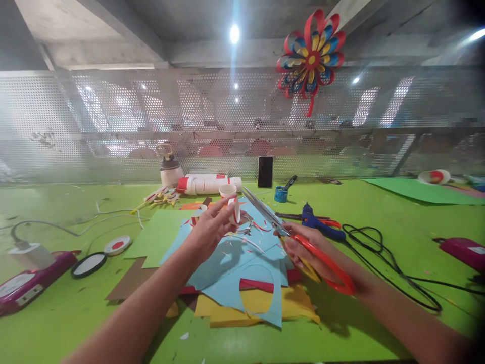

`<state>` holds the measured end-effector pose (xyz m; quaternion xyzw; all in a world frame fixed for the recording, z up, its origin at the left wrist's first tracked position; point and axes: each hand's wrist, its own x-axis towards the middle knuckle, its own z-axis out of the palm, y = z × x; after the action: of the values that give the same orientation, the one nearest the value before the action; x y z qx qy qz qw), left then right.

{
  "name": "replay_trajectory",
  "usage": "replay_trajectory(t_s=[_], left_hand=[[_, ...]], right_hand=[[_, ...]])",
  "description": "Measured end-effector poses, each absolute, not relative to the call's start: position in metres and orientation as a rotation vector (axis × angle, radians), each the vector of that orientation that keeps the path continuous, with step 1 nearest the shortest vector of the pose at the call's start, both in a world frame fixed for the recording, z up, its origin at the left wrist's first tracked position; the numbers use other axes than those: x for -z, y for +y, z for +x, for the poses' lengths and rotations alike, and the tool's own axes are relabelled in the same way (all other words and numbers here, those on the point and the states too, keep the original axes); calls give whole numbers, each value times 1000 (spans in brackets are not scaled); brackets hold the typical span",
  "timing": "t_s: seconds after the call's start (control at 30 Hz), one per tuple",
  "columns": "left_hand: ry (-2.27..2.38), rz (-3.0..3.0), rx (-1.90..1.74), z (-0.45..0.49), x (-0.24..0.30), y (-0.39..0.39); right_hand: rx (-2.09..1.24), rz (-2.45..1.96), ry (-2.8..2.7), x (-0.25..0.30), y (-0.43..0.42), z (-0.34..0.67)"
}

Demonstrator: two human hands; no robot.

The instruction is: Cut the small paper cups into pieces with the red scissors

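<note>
My left hand (212, 225) is closed on a white paper cup piece (234, 211) with red on it, pinched between thumb and fingers above the paper pile. Just behind it stands a white paper cup (228, 190). In my right hand (306, 242) are scissors (271, 215) with long metal blades and a large red handle; a yellow part shows below the red one. Their blades point up and left towards the cup piece, apart from it. Beneath both hands lie light-blue paper sheets (223, 273), strewn with small white and red scraps (248, 227).
A blue glue gun (322, 225) with a black cable (382, 247) lies right. Stacked paper cups (210, 185), a spray bottle (171, 171), a phone (265, 172) and a blue pot (281, 194) line the back. Left are tape rolls (89, 265) and a power strip (49, 275). A paper flower (312, 58) hangs above.
</note>
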<state>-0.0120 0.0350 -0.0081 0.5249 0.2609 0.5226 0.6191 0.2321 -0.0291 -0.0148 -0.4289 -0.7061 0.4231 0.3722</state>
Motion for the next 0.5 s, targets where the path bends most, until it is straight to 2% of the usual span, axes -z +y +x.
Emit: replay_trajectory(t_s=[0.5], left_hand=[[541,1197,-1147,-27,4,41]], right_hand=[[-986,-1035,-2019,6,-41,233]])
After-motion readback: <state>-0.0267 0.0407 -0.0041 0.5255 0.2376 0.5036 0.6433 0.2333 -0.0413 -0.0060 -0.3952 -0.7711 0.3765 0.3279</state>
